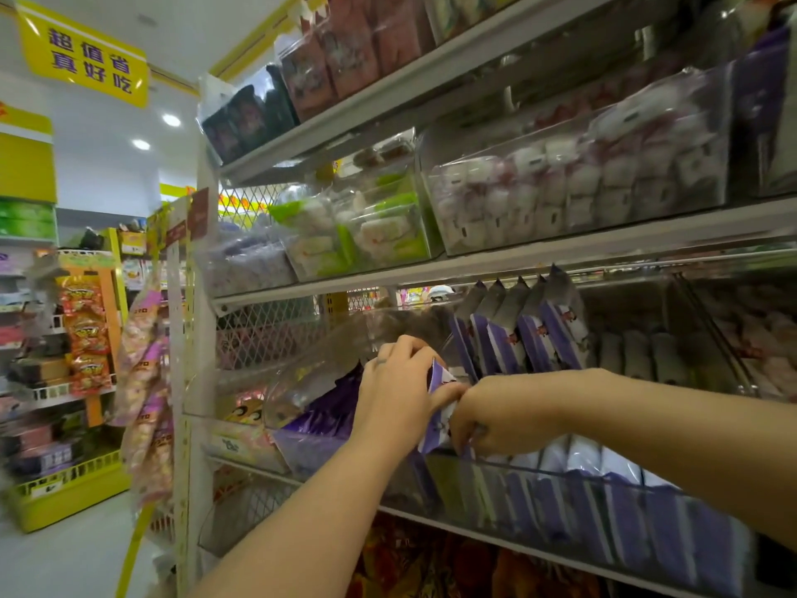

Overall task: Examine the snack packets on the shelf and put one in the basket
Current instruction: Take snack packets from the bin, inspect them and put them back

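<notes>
Left hand (396,392) and right hand (496,420) grip a purple packet (438,375) (print blurred).

The purple packet (437,375) is mostly covered by the left hand (394,392) and the right hand (500,418), so only a sliver is seen and the print on it can't be read. The right hand's fingertips are curled under and hidden. The white packets (560,187) in the upper bin are badly smeared by blur, and the orange packets (431,563) down low are chopped off by the bottom edge.
</notes>
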`<state>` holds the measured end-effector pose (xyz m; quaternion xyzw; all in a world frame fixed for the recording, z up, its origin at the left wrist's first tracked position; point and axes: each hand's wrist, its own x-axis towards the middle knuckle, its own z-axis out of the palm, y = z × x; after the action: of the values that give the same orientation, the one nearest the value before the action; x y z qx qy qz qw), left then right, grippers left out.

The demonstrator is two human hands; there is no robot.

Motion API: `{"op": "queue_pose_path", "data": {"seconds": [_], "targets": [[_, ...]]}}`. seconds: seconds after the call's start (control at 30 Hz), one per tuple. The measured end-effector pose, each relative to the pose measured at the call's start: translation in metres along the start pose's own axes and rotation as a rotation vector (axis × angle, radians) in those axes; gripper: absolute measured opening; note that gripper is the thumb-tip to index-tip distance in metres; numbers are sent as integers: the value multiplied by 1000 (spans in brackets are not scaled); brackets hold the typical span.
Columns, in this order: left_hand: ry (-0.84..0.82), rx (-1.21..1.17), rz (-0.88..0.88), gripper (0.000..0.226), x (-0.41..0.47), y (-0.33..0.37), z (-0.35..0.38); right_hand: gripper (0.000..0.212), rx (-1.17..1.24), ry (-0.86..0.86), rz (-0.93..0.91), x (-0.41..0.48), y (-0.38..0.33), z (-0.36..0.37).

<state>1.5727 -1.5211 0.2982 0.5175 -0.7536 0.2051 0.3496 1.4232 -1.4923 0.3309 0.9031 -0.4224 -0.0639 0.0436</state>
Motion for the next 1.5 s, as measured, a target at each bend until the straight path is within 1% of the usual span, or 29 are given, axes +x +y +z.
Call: {"op": "queue_pose_path", "data": {"seconds": [0.1,0.17,0.2,0.27,0.3,0.33,0.37,0.47,0.53,0.57,0.63,0.67,0.73,0.77,0.8,0.83,0.9,0.97,1.03,1.07,1.13,1.2,1.27,1.33,1.4,1.43,1.5], "targets": [[28,-80,51,37,-5,-4,0,26,-30,60,16,-1,3,4],[-23,-177,77,37,-9,-11,-4,25,-6,81,15,-3,5,3],[-92,-206,92,39,-11,-16,-8,25,20,85,14,-5,5,2],[-287,-219,113,52,-15,-26,-16,27,58,93,14,-7,6,-2],[-369,-197,116,58,-15,-29,-20,27,66,109,18,-6,6,-5],[-410,-149,122,62,-14,-30,-22,26,79,135,28,-6,8,-8],[-404,-85,133,64,-13,-29,-23,25,100,169,41,-6,9,-12],[-276,122,188,60,-11,-17,-18,20,230,234,96,-10,15,-21],[-217,229,224,50,-15,-10,-12,17,356,228,109,-13,16,-21],[-207,256,243,42,-17,-9,-11,17,379,225,104,-15,16,-19],[-252,261,287,27,-20,-9,-12,16,403,236,94,-17,14,-17],[-306,244,299,29,-22,-10,-13,15,431,240,85,-18,14,-15],[-412,186,286,41,-26,-13,-16,14,501,235,88,-17,14,-13],[-441,157,278,45,-27,-14,-17,18,493,241,104,-16,14,-11],[-461,139,274,47,-28,-14,-19,25,434,267,123,-15,14,-8],[-477,133,272,47,-30,-13,-22,30,355,314,140,-13,13,-4],[-483,132,271,43,-33,-10,-26,27,282,465,136,-11,9,-2],[-419,103,271,39,-35,-9,-30,22,390,618,131,-15,6,-10],[-275,-12,255,34,-38,-11,-34,21,561,743,116,-26,4,-25],[-189,-103,225,31,-40,-13,-37,21,593,797,103,-32,1,-33],[-46,-315,76,27,-45,-15,-46,21,581,891,70,-43,-9,-44],[8,-586,-141,32,-51,-13,-59,19,557,984,26,-51,-26,-45],[-54,-880,-362,40,-61,-10,-72,18,544,1065,-24,-54,-47,-36],[-202,-1098,-525,46,-75,-10,-81,16,568,1109,-89,-54,-70,-20],[-313,-1300,-602,51,-92,-14,-84,12,609,1128,-165,-51,-90,1],[-314,-1383,-609,49,-102,-15,-85,11,623,1129,-194,-50,-98,12],[-240,-1486,-593,36,-122,-20,-83,12,652,1087,-229,-45,-109,36]]}}
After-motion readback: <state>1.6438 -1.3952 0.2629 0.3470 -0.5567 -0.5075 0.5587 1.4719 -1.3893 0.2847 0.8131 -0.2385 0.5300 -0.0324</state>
